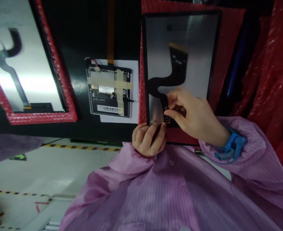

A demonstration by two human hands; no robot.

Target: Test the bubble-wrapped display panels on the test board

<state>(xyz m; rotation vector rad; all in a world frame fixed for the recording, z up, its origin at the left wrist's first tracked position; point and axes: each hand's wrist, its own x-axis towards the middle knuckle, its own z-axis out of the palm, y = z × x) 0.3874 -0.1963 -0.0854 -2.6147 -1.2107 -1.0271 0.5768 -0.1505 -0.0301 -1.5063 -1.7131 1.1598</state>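
A display panel (pixel 199 67) lies back side up on red bubble wrap in front of me. Across its silvery back runs a black flex cable (pixel 165 81), bent in an S and ending in a gold-edged connector. My right hand (pixel 191 115), with a blue band at the wrist, pinches the cable's lower end between thumb and fingers. Curled over the panel's near edge, my left hand (pixel 149 138) has its fingertips at the cable's base. Whether it grips the cable or only the panel's edge is hidden.
A taped circuit board (pixel 110 91) sits on a white sheet to the left, with an orange ribbon (pixel 111 32) running away from it. Farther left is another panel (pixel 42 77) on red bubble wrap (pixel 42 118). More red wrap (pixel 263 73) and a blue object (pixel 236 67) lie right.
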